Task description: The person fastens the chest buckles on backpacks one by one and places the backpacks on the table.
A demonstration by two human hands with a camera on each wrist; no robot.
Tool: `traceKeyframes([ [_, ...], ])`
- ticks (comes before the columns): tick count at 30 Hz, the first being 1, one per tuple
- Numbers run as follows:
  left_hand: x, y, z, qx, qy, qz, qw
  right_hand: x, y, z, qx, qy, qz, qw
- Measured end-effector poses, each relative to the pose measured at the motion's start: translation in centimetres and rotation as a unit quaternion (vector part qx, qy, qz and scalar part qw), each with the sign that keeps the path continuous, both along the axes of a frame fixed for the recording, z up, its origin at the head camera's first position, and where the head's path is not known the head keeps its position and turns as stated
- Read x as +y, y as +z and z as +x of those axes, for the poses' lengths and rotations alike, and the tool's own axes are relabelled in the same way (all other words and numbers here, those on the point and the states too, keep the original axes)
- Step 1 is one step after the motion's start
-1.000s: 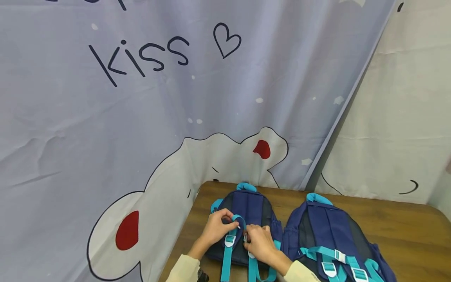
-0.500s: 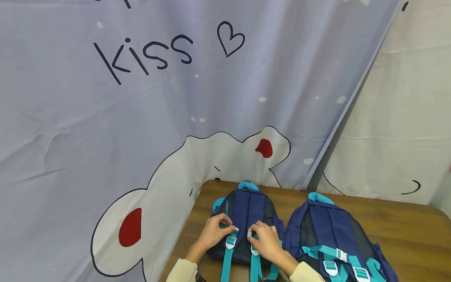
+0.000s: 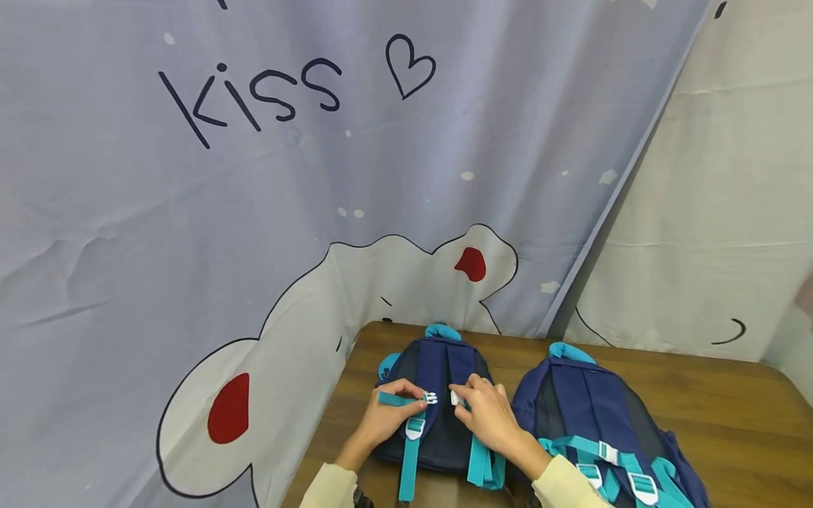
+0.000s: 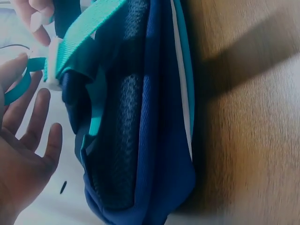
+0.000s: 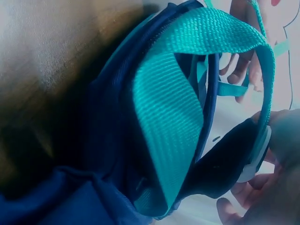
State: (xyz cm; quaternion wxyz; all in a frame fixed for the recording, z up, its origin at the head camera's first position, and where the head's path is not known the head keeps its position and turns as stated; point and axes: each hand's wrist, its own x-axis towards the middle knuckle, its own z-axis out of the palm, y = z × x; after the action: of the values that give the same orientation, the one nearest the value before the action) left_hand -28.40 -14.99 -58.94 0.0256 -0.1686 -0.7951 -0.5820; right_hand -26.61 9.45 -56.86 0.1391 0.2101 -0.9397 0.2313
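A small navy backpack point(image 3: 438, 441) with teal straps lies with its strap side up. My left hand point(image 3: 384, 416) pinches a white pronged buckle half point(image 3: 430, 398) on a thin teal strap point(image 3: 394, 400). Facing it across a narrow gap, the other white buckle half point(image 3: 455, 398) is between the thumb and fingers of my right hand point(image 3: 490, 416). Below my left hand hangs a shoulder strap with a white adjuster point(image 3: 415, 427). The left wrist view shows the backpack's side point(image 4: 154, 140); a broad teal strap point(image 5: 164, 103) loops across the right wrist view.
A second navy backpack point(image 3: 587, 395) stands close on the right, its teal chest strap joined by a white buckle point(image 3: 607, 452). Both are on a wooden table point(image 3: 730, 409). A printed curtain point(image 3: 286, 197) hangs behind the table.
Both hands have shifted up a little. The pronged buckle half has turned to point right, towards the other half. The right shoulder strap's lower end has swung to the right.
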Motion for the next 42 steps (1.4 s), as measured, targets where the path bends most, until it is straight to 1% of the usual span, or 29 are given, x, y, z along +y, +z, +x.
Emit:
traceKeyframes([
  [4,0.5,-0.2,0.0,-0.003,-0.011,0.02,0.9997,0.0,0.3,-0.1,-0.028,0.008,0.032,0.9991],
  [6,0.8,-0.3,0.0,-0.007,-0.014,0.023,0.9996,-0.1,0.3,-0.2,-0.043,0.011,0.046,0.9979],
  [8,1.0,-0.4,0.0,-0.012,-0.017,0.023,0.9995,-0.2,0.3,-0.3,-0.05,0.013,0.057,0.9971],
  [13,1.5,-0.4,0.1,-0.005,-0.025,0.009,0.9996,-0.4,0.4,-0.4,-0.048,0.022,0.075,0.9958],
  [21,2.3,-0.4,-0.2,0.0,-0.029,0.0,0.9996,-0.4,0.4,-0.8,-0.043,0.022,0.103,0.9935],
  [23,2.4,-0.4,-0.1,0.006,-0.031,-0.003,0.9995,-0.3,0.3,-0.9,-0.051,0.024,0.095,0.9939],
  [24,2.4,-0.5,-0.1,0.009,-0.031,-0.005,0.9994,-0.3,0.3,-0.9,-0.062,0.026,0.084,0.9942],
  [27,2.5,-1.0,0.1,0.021,-0.034,-0.012,0.9992,-0.1,0.4,-0.9,-0.102,0.029,0.028,0.994],
  [29,2.5,-1.3,0.2,0.02,-0.037,-0.016,0.999,0.0,0.5,-0.9,-0.12,0.029,-0.016,0.9922],
  [30,2.5,-1.5,0.2,0.021,-0.038,-0.017,0.9989,0.1,0.5,-0.9,-0.123,0.031,-0.033,0.9914],
  [32,2.6,-1.9,0.3,0.021,-0.038,-0.016,0.9989,0.2,0.6,-0.9,-0.112,0.037,-0.05,0.9918],
  [33,2.7,-2.0,0.3,0.02,-0.035,-0.014,0.9991,0.2,0.6,-0.9,-0.101,0.042,-0.047,0.9929],
  [36,2.7,-2.3,0.3,0.015,-0.021,-0.004,0.9997,0.1,0.5,-1.0,-0.055,0.064,-0.011,0.9964],
  [39,2.7,-2.4,0.2,0.015,-0.012,-0.002,0.9998,-0.1,0.5,-1.0,-0.019,0.078,0.027,0.9964],
  [42,2.8,-2.4,0.1,0.032,-0.014,-0.019,0.9992,-0.1,0.4,-0.8,0.007,0.09,0.047,0.9948],
])
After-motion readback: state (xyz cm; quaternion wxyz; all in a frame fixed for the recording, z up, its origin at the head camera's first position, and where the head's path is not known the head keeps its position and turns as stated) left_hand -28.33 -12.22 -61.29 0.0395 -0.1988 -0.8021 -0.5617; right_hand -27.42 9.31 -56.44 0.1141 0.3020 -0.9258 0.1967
